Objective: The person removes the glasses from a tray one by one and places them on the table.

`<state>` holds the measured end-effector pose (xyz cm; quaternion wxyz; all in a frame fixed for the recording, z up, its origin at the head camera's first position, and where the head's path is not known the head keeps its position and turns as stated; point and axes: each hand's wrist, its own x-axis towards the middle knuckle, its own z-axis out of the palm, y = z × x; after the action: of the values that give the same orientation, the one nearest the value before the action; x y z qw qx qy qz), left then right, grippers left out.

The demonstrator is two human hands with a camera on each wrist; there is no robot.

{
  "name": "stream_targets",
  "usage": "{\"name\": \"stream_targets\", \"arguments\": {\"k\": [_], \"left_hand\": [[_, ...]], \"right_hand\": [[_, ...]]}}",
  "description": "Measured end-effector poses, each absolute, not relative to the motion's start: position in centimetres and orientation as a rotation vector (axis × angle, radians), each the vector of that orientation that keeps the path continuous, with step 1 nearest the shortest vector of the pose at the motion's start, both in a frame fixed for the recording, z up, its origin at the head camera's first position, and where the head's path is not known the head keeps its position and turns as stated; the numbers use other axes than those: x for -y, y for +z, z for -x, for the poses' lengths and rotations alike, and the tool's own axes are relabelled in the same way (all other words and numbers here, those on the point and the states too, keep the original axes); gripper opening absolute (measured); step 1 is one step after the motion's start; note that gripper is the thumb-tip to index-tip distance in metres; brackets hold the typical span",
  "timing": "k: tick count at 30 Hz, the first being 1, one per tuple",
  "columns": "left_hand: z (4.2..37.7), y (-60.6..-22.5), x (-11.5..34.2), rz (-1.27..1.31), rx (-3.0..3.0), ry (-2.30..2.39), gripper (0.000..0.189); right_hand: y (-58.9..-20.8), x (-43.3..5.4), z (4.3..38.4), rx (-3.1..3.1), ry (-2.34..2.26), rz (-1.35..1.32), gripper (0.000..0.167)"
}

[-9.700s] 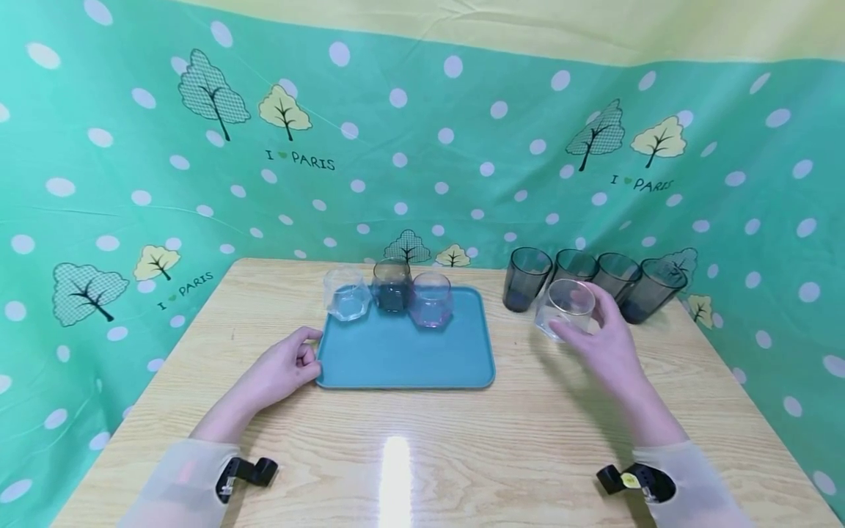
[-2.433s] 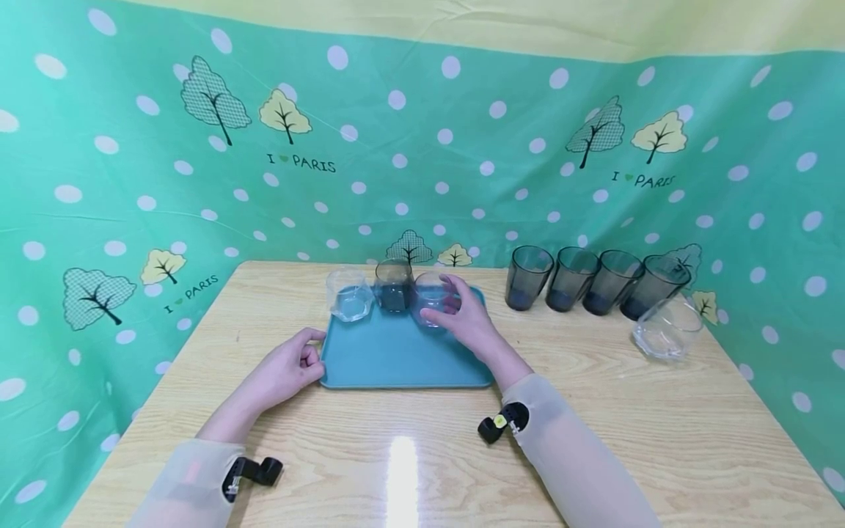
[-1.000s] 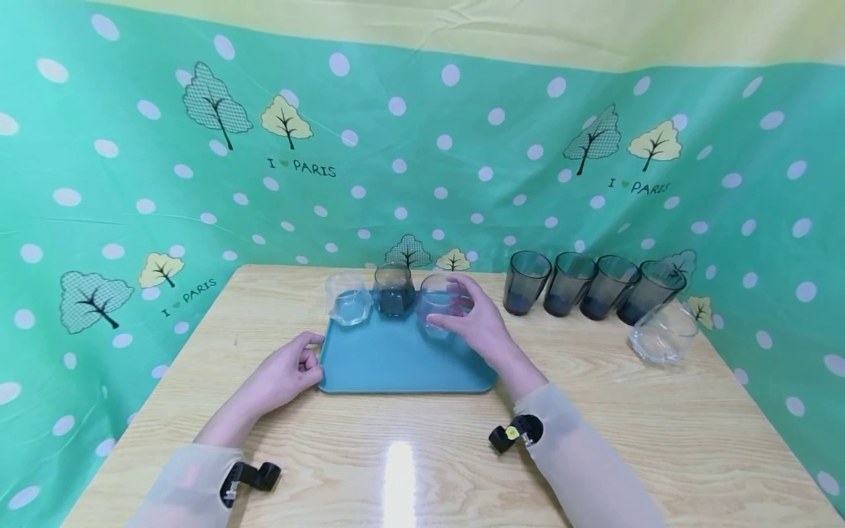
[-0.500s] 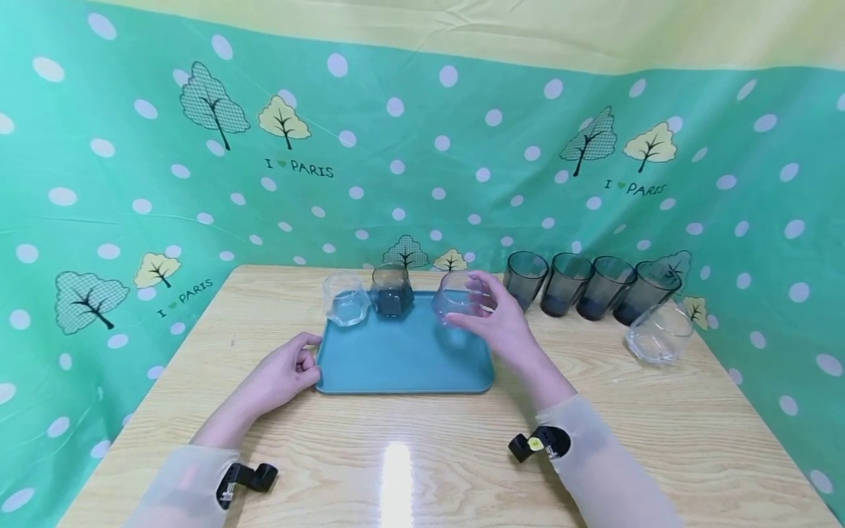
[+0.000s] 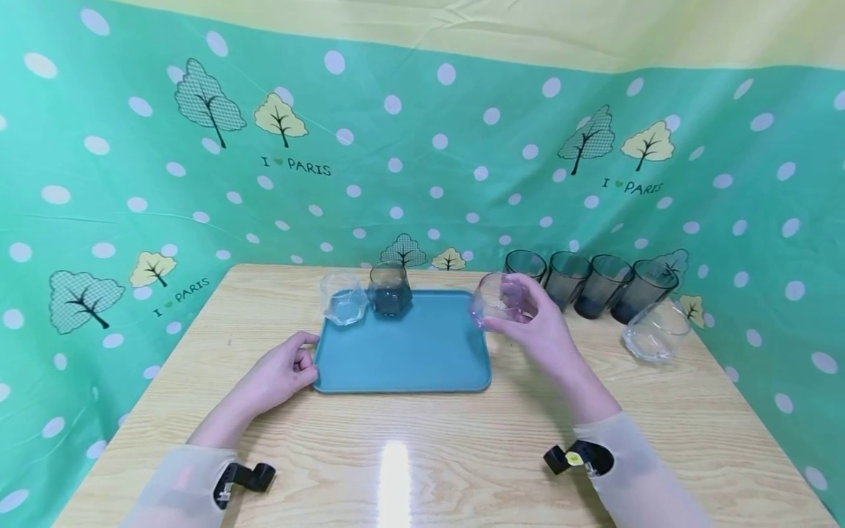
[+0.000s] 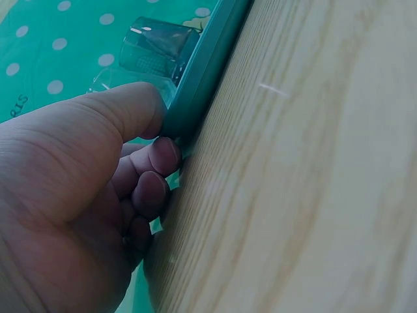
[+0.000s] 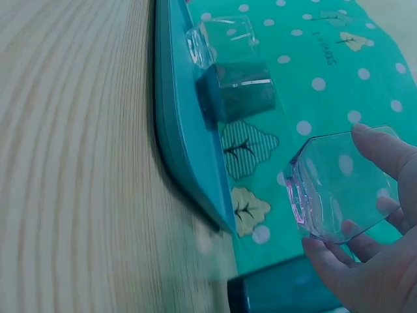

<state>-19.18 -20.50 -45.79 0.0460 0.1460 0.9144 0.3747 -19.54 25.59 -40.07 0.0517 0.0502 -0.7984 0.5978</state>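
Observation:
A faintly pink clear glass (image 5: 496, 301) is held up by my right hand (image 5: 544, 326), off the table by the tray's right rim. In the right wrist view, thumb and fingers curl round the glass (image 7: 342, 186). My left hand (image 5: 280, 370) pinches the left rim of the blue tray (image 5: 403, 367); the left wrist view has the thumb on the tray edge (image 6: 202, 72), fingers curled below it. On the tray's back left stand a clear glass (image 5: 345, 302) and a smoky grey glass (image 5: 389, 292), both upright.
Several tall dark tumblers stand in a row at the back right, among them one tumbler (image 5: 602, 286) partly behind another. A clear glass (image 5: 656, 334) stands in front of the row's right end. A polka-dot cloth (image 5: 436, 169) hangs behind the wooden table (image 5: 330, 455).
The clear glass was set down at the right earlier. Since then my right hand has taken the pinkish glass off the tray and moved it right. My left hand stays at the tray.

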Motion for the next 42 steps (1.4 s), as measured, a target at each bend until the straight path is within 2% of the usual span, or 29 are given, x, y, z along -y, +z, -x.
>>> {"name": "stream_targets", "arguments": {"k": [19,42], "left_hand": [[19.2,-45.8,20.5,-0.439,-2.777,1.134,0.059],[19.4,-45.9,20.7,-0.452,-2.791,1.108,0.058]], "right_hand": [[-40.5,-32.1,17.1,2.448,1.656,0.019,0.091],[-42.4,-37.3,16.0,2.416,1.577,0.324,0.092]]}}
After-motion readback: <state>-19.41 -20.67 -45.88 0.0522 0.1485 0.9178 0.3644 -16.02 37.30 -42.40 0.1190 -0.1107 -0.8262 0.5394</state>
